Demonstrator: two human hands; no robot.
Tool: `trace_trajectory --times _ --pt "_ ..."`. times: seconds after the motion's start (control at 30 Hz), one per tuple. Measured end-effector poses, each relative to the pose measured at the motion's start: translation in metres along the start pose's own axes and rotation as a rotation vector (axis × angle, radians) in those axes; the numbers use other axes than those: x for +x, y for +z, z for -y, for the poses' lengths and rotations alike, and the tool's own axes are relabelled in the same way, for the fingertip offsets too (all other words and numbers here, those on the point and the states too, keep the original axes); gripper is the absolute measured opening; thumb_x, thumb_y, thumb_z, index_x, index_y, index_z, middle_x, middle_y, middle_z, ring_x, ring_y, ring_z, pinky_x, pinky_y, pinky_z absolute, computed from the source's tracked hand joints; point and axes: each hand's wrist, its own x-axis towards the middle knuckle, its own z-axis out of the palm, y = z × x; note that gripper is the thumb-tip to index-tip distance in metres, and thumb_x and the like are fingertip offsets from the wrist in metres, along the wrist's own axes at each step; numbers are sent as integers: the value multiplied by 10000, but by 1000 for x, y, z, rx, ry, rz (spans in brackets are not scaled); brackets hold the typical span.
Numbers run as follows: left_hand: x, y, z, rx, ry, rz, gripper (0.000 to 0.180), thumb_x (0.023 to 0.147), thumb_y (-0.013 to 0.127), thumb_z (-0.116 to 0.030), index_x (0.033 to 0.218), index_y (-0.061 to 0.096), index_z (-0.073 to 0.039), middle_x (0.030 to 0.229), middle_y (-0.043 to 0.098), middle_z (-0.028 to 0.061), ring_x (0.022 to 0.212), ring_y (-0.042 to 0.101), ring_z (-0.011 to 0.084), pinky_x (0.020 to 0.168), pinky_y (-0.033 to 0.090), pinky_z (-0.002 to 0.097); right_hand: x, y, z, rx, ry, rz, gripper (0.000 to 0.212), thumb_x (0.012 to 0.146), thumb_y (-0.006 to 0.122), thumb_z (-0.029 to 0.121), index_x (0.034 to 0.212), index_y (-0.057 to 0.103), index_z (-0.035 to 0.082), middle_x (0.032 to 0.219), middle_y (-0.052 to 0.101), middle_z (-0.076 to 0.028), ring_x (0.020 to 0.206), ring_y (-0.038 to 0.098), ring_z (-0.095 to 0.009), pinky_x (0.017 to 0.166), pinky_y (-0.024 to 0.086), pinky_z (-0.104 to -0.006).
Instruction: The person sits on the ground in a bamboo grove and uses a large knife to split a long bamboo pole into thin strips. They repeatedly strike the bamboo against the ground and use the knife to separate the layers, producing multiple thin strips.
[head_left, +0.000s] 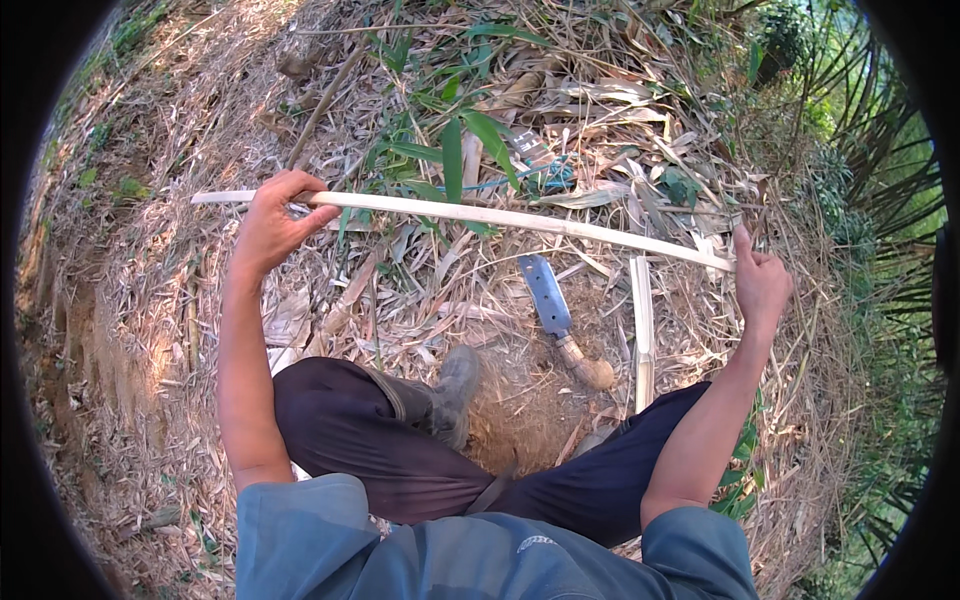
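Note:
A long pale bamboo strip [500,216] spans the space in front of me, held off the ground between both hands. My left hand [275,222] pinches it with thumb and fingers near its left end, and a short length sticks out beyond. At the strip's right end, my right hand [760,277] grips it with the thumb pointing up. Below the strip a cleaver-like knife [546,298] with a wooden handle [580,364] lies on the ground. Right of the knife lie split bamboo pieces [642,330], partly hidden by my right leg.
Dry bamboo leaves [170,300] cover the ground. Green leaves [465,150] rise beyond the strip, near a dark packet [530,148] and a blue-green cord [545,178]. My boot [457,395] rests beside bare soil [520,425]. Dense plants [880,260] stand at the right.

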Motion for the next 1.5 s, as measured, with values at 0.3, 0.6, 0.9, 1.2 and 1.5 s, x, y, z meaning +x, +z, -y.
trace_trajectory --times 0.3,0.6,0.9,1.2,1.5 --pt "0 -6 -11 29 -176 190 428 848 815 -387 761 691 13 556 506 34 547 415 127 522 343 338 -29 22 41 303 -248 389 564 838 792 525 756 691 -24 546 520 -35 530 430 -129 510 351 -338" --pt "-1 -1 -14 7 -199 294 400 868 800 -366 795 698 14 581 548 -5 570 463 77 529 373 298 -37 54 55 318 -339 570 626 814 771 604 717 682 -8 533 507 -70 537 469 -182 546 397 -379" --pt "6 28 -30 -121 -139 302 374 885 781 -353 831 707 10 602 570 39 593 477 89 551 398 304 -63 68 94 372 -620 5 471 770 843 466 692 645 45 575 585 -48 569 536 -251 625 389 -379" --pt "7 30 -17 113 -109 246 472 905 696 -530 841 725 -63 602 580 151 576 552 352 569 417 440 -79 70 105 396 -595 7 411 782 849 417 768 688 39 608 617 -63 584 520 -244 644 398 -371" --pt "8 27 -25 104 -140 307 510 883 720 -538 829 715 -30 606 558 149 574 525 316 571 403 429 -77 62 105 444 -365 273 461 787 862 426 798 703 -7 589 630 -89 527 513 -181 549 426 -352"
